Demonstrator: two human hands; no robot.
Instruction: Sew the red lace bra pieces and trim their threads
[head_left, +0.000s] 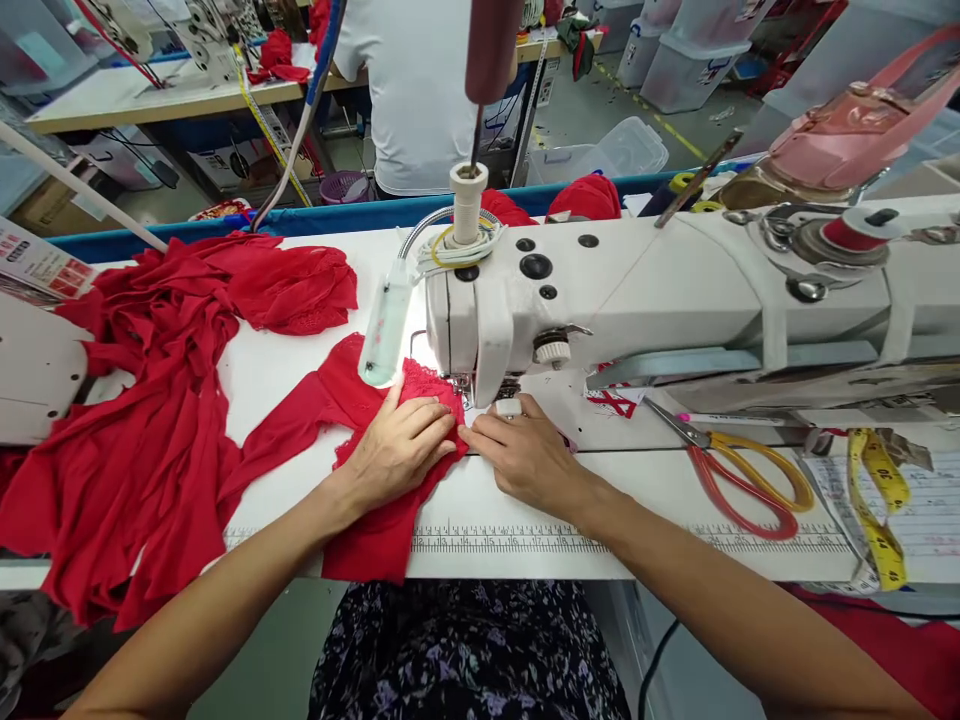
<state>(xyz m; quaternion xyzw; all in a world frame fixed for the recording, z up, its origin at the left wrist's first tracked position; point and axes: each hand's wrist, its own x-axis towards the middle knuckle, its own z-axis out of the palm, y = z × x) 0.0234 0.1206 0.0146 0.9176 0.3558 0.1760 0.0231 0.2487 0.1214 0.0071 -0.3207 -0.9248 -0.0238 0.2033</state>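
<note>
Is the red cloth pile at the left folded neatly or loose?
Loose: the red cloth pile lies crumpled, with some draping over the table edge.

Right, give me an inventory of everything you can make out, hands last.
Sewing machine: one, white, right of centre
Red cloth: one piece, red, at the machine's needle end
Fabric pile: one, red, left
Lamp: one, pale green, beside the machine head
Thread spool: one, red and white, atop the machine
Scissors: one pair, orange and yellow handles, right
Measuring tape: one, yellow, far right
Table: one, white, beneath these
Basket: one, purple, floor behind
Plastic boxes: several, clear, mostly back right
Co-worker: one, white top, behind
Left hand: one, bare, on the red cloth
Right hand: one, bare, at its right edge
</note>
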